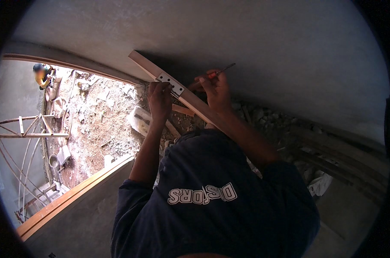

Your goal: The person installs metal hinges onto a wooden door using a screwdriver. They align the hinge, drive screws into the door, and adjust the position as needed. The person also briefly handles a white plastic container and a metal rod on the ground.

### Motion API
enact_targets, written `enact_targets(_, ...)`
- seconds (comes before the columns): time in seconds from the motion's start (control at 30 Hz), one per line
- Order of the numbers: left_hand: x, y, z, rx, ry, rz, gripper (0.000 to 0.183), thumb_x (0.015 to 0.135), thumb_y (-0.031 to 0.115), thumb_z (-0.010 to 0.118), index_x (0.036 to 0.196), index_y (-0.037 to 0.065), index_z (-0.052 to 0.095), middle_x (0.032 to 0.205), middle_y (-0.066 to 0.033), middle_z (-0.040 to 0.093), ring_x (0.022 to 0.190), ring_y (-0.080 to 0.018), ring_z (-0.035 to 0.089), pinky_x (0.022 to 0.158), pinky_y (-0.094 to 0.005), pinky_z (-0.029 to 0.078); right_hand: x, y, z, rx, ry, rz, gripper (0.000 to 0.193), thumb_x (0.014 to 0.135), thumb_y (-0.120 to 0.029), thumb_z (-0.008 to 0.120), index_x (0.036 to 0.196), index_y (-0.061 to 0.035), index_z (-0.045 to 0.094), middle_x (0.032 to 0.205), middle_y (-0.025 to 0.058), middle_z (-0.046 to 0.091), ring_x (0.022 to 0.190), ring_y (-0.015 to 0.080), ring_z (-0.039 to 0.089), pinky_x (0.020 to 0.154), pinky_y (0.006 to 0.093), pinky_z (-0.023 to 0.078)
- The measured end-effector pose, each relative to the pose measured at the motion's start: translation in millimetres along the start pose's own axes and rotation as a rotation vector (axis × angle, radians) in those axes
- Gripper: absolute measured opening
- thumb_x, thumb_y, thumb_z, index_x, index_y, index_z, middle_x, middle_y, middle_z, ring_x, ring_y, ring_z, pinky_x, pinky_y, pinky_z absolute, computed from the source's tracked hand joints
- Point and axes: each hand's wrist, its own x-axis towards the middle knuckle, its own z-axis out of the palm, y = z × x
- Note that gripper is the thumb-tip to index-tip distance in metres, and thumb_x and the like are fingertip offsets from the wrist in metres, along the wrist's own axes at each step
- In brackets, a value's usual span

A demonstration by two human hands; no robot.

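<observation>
Near the upper end of a long wooden bar (144,64), a pale metal hinge (175,84) is seen lying flat, its plate marked by several dark round holes. The bar is slanted from that end down toward the wearer's body, where its lower end is hidden. At the hinge's lower left edge, the left hand (160,102) is placed, its fingers bent and bunched against the metal; whether they are clamped on it cannot be told. Beyond the bar's right edge, a screwdriver (212,75) with a red handle is held in the right hand (218,95), the fingers closed around the handle and the shaft pointed up and away from the hinge.

Above the hands, the view is filled by a grey wall (272,47). Beneath the bar, rubble (264,120) is strewn along the foot of the wall. At the left, sunlit ground (100,116) covered with debris is seen past an orange-brown wooden frame (76,193); at its far edge, another person (42,79) is seen, and a bucket (53,161) is set nearer.
</observation>
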Motion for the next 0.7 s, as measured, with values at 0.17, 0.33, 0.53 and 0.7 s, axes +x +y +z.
enact_targets(0.17,0.2,-5.8,2.7,-0.009,0.001,0.036,0.008,0.089,0.008,0.071,0.095,0.002,0.071,0.092,-0.0148,0.061,0.087,-0.0320,0.063,0.075,-0.0413,0.050,-1.4,1.1,-1.2,0.084,0.005,0.010,0.028,0.102,-0.008,0.059,0.122,-0.0040,0.040,0.111,0.0171,0.067,0.094,0.0222,0.071,0.082,0.0356,0.059)
enact_targets(0.33,1.4,-4.1,6.9,0.023,0.020,0.130,0.008,0.087,0.007,0.072,0.094,0.002,0.071,0.092,-0.0141,0.062,0.085,-0.0308,0.062,0.074,-0.0408,0.049,-2.2,5.2,-4.8,-0.006,0.019,-0.009,0.028,0.101,-0.008,0.060,0.121,-0.0036,0.041,0.109,0.0177,0.067,0.093,0.0227,0.071,0.081,0.0361,0.059)
enact_targets(0.53,0.3,1.2,1.2,-0.008,-0.035,0.010,0.013,0.085,0.009,0.074,0.097,0.003,0.072,0.095,-0.0138,0.059,0.085,-0.0310,0.062,0.076,-0.0414,0.051,-5.8,-3.0,-1.0,-0.018,0.005,0.022,0.027,0.101,-0.008,0.060,0.120,-0.0035,0.042,0.109,0.0183,0.067,0.095,0.0228,0.071,0.083,0.0360,0.060)
enact_targets(0.7,-0.3,-3.4,4.0,-0.015,-0.036,0.030,0.013,0.084,0.013,0.076,0.093,0.004,0.075,0.097,-0.0121,0.058,0.090,-0.0281,0.061,0.078,-0.0398,0.050,-3.8,0.7,-0.5,-0.015,-0.021,-0.023,0.027,0.101,-0.008,0.060,0.121,-0.0036,0.042,0.110,0.0181,0.067,0.095,0.0221,0.071,0.083,0.0353,0.060)
